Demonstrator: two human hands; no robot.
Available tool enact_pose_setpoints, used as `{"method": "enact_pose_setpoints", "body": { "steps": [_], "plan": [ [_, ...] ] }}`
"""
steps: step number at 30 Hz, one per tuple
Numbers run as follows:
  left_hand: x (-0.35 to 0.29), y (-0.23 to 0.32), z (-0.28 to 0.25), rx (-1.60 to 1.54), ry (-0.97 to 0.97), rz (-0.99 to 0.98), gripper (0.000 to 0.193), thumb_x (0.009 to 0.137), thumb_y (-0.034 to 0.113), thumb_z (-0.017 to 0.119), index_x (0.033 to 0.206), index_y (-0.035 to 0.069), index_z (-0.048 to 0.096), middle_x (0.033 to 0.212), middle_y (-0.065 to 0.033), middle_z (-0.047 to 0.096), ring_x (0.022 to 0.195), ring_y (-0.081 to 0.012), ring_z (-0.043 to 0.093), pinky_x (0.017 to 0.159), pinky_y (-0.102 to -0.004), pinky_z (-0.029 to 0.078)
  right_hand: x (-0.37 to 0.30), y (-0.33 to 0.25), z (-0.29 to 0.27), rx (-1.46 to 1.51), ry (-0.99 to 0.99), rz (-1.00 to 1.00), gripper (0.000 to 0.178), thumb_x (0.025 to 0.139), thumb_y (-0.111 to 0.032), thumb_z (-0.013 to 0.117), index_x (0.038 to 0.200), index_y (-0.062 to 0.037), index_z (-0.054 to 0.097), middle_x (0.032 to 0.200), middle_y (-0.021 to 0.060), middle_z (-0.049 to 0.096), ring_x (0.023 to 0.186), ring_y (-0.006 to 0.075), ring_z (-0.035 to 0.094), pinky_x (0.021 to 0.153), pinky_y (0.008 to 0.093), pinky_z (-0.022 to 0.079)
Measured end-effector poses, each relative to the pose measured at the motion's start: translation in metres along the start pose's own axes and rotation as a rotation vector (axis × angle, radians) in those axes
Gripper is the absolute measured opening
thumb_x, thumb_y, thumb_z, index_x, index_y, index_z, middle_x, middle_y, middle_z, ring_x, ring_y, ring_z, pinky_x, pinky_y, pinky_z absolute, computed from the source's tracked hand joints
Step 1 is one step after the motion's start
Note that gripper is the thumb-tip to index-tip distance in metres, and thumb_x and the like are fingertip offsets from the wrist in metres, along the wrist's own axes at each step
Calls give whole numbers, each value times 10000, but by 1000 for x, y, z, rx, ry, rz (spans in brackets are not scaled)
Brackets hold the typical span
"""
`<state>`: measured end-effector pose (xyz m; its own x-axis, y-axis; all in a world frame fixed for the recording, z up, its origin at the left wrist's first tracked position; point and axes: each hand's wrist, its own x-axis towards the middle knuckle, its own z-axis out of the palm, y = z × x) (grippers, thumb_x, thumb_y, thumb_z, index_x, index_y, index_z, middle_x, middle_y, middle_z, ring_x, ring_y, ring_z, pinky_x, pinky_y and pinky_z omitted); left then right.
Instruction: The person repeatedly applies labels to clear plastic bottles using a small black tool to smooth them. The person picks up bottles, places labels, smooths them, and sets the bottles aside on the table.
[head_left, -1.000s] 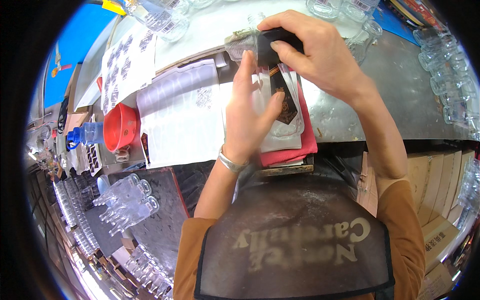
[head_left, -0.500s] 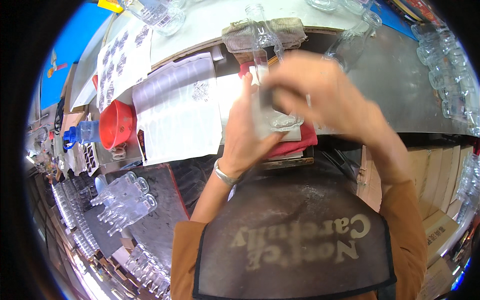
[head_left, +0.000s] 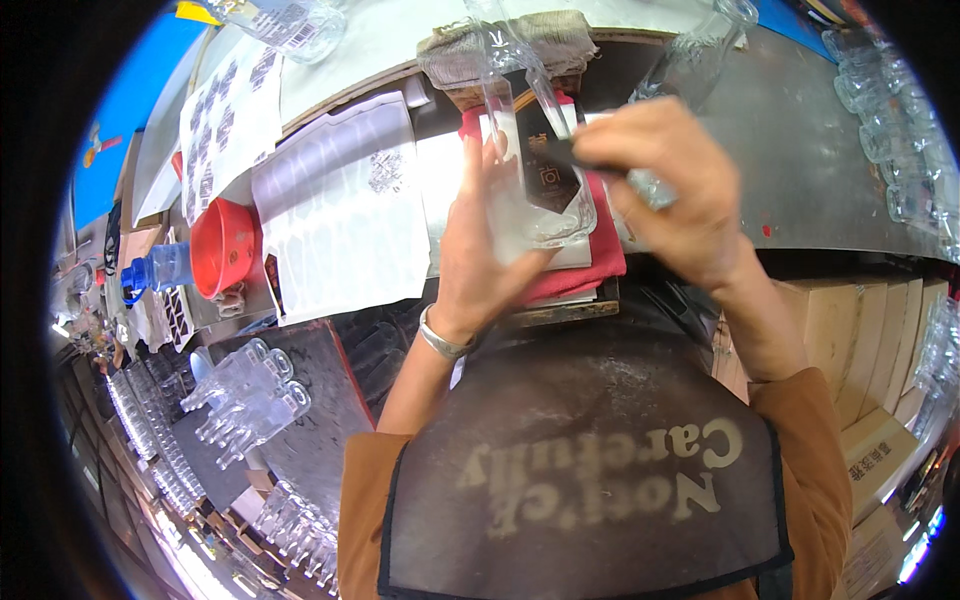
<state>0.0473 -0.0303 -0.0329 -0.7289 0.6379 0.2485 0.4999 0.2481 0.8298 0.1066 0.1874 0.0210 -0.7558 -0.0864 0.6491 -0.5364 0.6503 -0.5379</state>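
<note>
A clear glass bottle (head_left: 565, 232) lies with its base toward me and its neck on a rolled grey cloth (head_left: 450, 58). A dark pointed label with gold marks (head_left: 552, 190) shows on its flat side. My left hand (head_left: 472, 235) holds the bottle's left side, the fingers stretched along it and the thumb near the base. In the closed fingers of my right hand (head_left: 685, 180) is a small dark hand tool (head_left: 598, 155), its tip over the label's right edge. Its exact kind is blurred. White paper and a red cloth (head_left: 607, 250) lie under the bottle.
Another clear bottle (head_left: 690, 62) leans at the far right. Printed sheets (head_left: 340, 210) and a red bowl (head_left: 222, 250) lie to the left. Several glass bottles (head_left: 250, 395) stand lower left, and more (head_left: 890, 140) are stacked at the right. Cardboard boxes (head_left: 850, 330) are below right.
My right hand has moved right and slightly down, drawing the dark tool from the bottle's left side to its right, uncovering the label. My left hand stays on the bottle.
</note>
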Motion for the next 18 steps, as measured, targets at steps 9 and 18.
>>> {"method": "enact_pose_setpoints", "body": {
  "steps": [9,18],
  "plan": [
    [0,12,7,46,114,22,1137,677,122,884,1564,-35,190,1419,-242,506,1238,-343,590,998,-418,504,29,-3,13,-154,23,-95,313,679,33,724,972,-71,693,968,101,661,854,290,632,712,379,541],
    [-2,0,5,-3,48,-7,1108,694,71,850,1569,-39,179,1514,-213,439,1339,-324,507,1093,-404,425,75,38,6,-148,-49,164,221,877,-117,698,1073,-16,679,900,132,709,793,240,700,722,340,548]
  ]
}}
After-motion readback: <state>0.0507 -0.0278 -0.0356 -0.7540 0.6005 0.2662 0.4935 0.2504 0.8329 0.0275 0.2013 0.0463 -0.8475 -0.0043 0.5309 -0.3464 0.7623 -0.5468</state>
